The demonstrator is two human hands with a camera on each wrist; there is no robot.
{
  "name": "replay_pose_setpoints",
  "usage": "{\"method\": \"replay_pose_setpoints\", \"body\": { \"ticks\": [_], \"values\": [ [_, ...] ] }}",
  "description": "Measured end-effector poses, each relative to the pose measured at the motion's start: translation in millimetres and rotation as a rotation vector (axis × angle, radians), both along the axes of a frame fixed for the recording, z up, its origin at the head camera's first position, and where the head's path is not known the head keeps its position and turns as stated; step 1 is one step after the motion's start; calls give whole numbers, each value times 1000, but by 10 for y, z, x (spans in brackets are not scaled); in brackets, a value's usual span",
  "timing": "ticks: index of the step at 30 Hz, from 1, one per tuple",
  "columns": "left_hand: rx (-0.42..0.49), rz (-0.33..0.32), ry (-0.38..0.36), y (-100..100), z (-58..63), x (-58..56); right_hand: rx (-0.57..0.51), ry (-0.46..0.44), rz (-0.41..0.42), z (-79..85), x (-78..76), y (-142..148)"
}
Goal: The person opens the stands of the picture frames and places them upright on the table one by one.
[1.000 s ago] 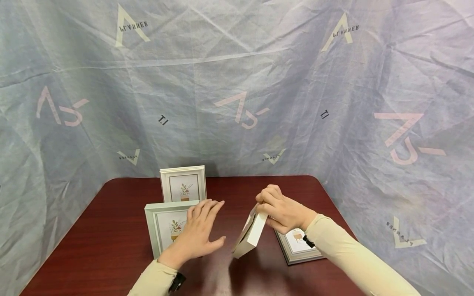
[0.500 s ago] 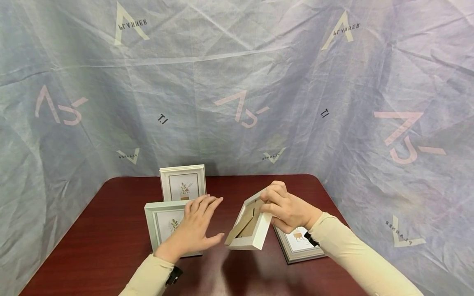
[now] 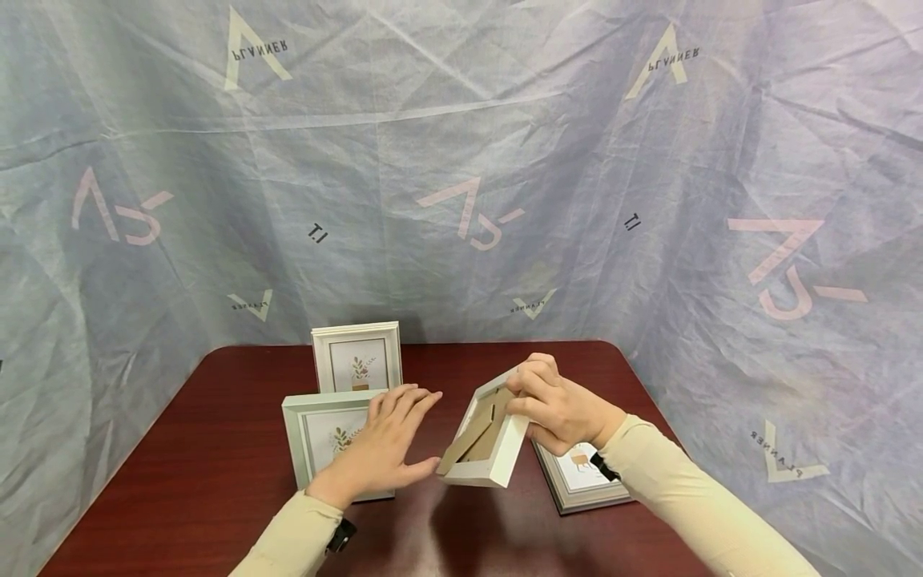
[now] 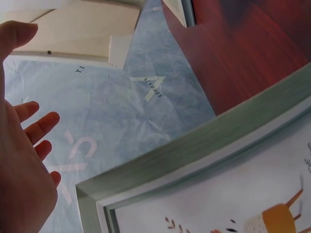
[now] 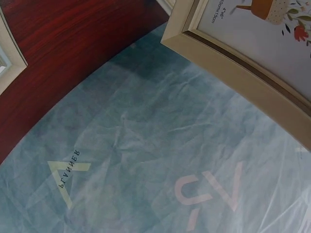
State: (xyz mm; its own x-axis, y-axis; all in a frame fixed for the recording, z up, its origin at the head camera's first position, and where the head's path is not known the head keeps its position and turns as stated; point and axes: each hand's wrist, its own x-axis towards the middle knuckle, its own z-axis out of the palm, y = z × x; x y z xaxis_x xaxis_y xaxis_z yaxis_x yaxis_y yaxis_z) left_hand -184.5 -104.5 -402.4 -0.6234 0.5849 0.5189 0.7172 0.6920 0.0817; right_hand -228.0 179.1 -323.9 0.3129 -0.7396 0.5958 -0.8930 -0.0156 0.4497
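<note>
My right hand [image 3: 566, 405] grips a white picture frame [image 3: 497, 461] by its upper right edge, holding it tilted above the table. Its brown back faces me, and the easel stand [image 3: 465, 446] is swung partly out from it. My left hand [image 3: 382, 449] is beside the frame, fingers spread, its thumb tip close to the stand's lower end. In the left wrist view the left hand [image 4: 22, 160] holds nothing, and the brown frame back [image 4: 92, 31] shows past the thumb. The right hand is out of the right wrist view.
A green picture frame [image 3: 292, 433] stands behind my left hand, and a cream one [image 3: 392, 353] stands farther back. Another frame [image 3: 551, 481] lies face up under my right forearm. A beige frame corner [image 5: 194, 48] shows in the right wrist view. Grey printed cloth surrounds the dark red table [image 3: 180, 457].
The right hand has turned the white frame so its back and stand now face me, and has shifted slightly right. The left hand has barely moved, ending with its thumb near the stand.
</note>
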Motion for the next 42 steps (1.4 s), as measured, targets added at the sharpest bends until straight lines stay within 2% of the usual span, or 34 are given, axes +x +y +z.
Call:
{"method": "replay_pose_setpoints", "body": {
  "ticks": [9,15,22,31,36,42],
  "values": [
    [-62,-45,-33,84,-64,-64,-7,11,-9,5,7,-36],
    [-69,-89,-48,133,-123,-104,-14,32,-9,19,19,-51],
    [-58,-141,-42,178,-134,-142,-28,59,9,15,12,-65],
    [-108,-128,-52,212,-128,-156,-27,58,7,13,16,-53],
    [-95,-123,-35,199,-106,-169,-25,61,0,25,29,-50],
    [-72,-84,-46,153,-43,-165,-26,53,8,30,32,-49]
  ]
}}
